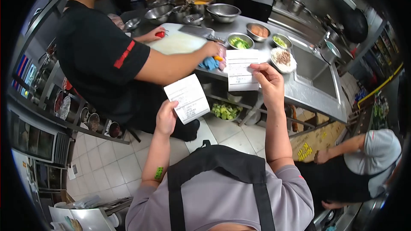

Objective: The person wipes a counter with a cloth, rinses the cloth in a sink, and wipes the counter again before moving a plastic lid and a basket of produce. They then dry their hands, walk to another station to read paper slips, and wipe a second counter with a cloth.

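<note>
In my left hand [166, 117] is a printed paper receipt [188, 98], pinched at its left edge and slightly tilted. My right hand [269, 79] pinches a second receipt [242, 75] by its right edge, held nearly upright. Both slips face me, apart from each other, with print too small to read. Behind the right slip, on the steel counter, stand a bowl of cut green vegetables [240, 42] and a bowl of white food with brown topping [283, 59].
At left a co-worker in a black shirt [98, 51] holds a red tomato or pepper [160, 34] at a white cutting board [180, 42]; a cleaver [195, 30] lies behind. A sink [317, 66] is at right. Another person [372, 158] is at lower right. Below the counter sits a bowl of greens [226, 111].
</note>
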Motion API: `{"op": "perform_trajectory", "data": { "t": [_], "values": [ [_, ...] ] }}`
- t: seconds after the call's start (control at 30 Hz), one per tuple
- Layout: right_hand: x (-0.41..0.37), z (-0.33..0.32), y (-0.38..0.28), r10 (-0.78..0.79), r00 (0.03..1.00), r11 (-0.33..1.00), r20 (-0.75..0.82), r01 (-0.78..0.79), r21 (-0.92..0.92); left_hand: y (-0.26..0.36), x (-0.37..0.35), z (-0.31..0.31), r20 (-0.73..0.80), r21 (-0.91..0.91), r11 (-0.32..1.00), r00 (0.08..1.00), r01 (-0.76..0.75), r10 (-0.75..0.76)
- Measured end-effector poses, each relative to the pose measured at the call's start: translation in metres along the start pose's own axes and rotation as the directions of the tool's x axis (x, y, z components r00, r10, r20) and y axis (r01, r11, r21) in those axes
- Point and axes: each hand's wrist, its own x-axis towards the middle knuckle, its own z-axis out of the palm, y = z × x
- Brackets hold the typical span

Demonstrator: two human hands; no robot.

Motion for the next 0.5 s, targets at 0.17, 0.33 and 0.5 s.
{"op": "perform_trajectory", "data": {
  "t": [0.17,0.33,0.5],
  "values": [
    [0.069,0.035,0.012,-0.151,0.966,0.967,0.209,0.189,-0.172,0.018,0.001,-0.044,-0.124,0.331,0.922,0.959,-0.201,0.253],
    [0.175,0.075,-0.036,-0.586,0.722,0.555,0.366,0.688,-0.468,0.055,-0.007,-0.057,-0.121,0.373,0.883,0.929,-0.285,0.351],
    [0.325,0.138,-0.119,-0.857,0.449,0.294,0.253,0.829,-0.476,0.056,-0.027,-0.071,-0.245,0.379,0.884,0.892,-0.273,0.381]
  ]
}}
